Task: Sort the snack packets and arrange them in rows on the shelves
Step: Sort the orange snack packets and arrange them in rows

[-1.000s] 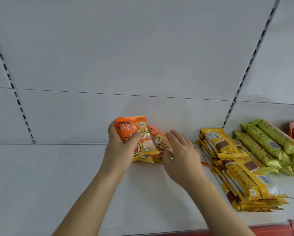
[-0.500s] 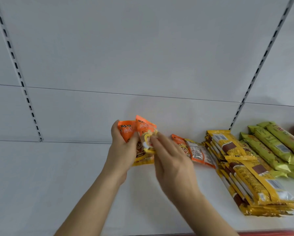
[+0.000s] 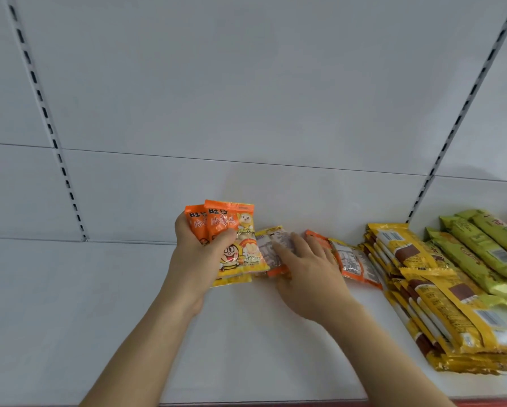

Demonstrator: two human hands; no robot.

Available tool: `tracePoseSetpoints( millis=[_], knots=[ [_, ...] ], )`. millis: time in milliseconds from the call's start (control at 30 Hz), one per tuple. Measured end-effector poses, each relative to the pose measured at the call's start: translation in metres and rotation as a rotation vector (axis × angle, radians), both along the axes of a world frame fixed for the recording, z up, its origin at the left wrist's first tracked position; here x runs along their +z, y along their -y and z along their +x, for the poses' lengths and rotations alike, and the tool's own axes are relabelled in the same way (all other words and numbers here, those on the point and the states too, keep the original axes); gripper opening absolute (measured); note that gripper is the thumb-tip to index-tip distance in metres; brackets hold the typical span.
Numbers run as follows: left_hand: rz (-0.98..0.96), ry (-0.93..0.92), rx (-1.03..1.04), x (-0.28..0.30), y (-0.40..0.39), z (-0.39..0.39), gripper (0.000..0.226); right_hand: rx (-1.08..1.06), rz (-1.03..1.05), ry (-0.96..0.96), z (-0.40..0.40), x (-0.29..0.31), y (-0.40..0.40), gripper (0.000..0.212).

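Note:
My left hand point(image 3: 199, 257) grips a small bunch of orange-and-yellow snack packets point(image 3: 231, 236), held upright above the white shelf point(image 3: 129, 318), thumb across their fronts. My right hand point(image 3: 305, 268) lies palm down, fingers straight, on another orange packet point(image 3: 268, 248) lying back side up on the shelf just right of the bunch. One more orange packet point(image 3: 355, 259), also back up, lies to the right of that hand, against the yellow stack.
A stack of long yellow-and-brown packets point(image 3: 440, 304) fills the shelf's right part, with green-yellow packets point(image 3: 481, 251) behind it. The white back panel has slotted uprights point(image 3: 55, 142) left and right. The shelf's red front edge point(image 3: 496, 402) shows at bottom right.
My right hand has let go of the packet it added to the bunch in my left hand and moved down right onto a packet lying on the shelf.

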State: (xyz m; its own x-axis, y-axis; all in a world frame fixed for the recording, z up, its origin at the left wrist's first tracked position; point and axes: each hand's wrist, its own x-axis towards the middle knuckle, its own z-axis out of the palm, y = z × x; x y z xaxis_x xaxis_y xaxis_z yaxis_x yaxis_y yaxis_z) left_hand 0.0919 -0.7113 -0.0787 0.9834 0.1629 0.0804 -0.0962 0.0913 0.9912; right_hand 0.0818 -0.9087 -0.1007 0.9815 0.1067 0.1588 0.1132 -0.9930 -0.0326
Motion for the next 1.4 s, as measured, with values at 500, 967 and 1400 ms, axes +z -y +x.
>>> tracePoseSetpoints(
  millis=[500,967,1400],
  knots=[
    [-0.187,-0.053,0.062,-0.005,-0.055,-0.037,0.036,0.336,0.363,0.537,-0.058,0.006,-0.117,0.050],
    [-0.086,0.033,0.240,0.000,-0.194,-0.120,0.046,0.372,1.315,-0.092,-0.082,0.030,-0.244,0.029],
    [-0.073,-0.001,0.341,-0.002,-0.416,-0.168,0.053,0.501,1.513,0.170,-0.113,0.037,-0.438,0.023]
  ],
)
